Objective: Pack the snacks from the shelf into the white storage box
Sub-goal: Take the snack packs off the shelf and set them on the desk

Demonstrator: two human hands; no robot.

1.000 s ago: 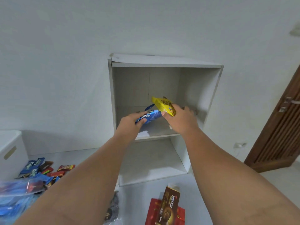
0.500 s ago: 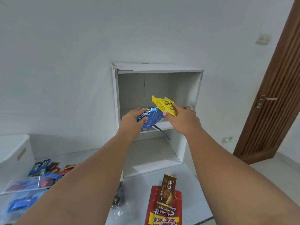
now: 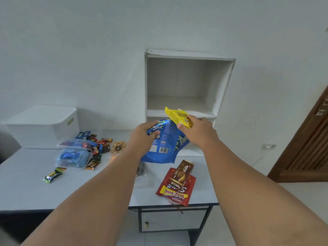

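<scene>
Snack pouch [image 3: 163,148], blue, gripped near its top by left hand [image 3: 143,137], hanging over the tabletop [image 3: 26,183] in front of the white shelf [image 3: 146,86]. Right hand [image 3: 197,134] pinches yellow packet [image 3: 177,117] just above it. White storage box [image 3: 44,125] stands far left.

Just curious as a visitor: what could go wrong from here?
The big blue packet hangs from the left hand by its top and might slip; the right hand only pinches the yellow packet. The red pouch lies at the table's front edge; an arm could knock it off.
</scene>
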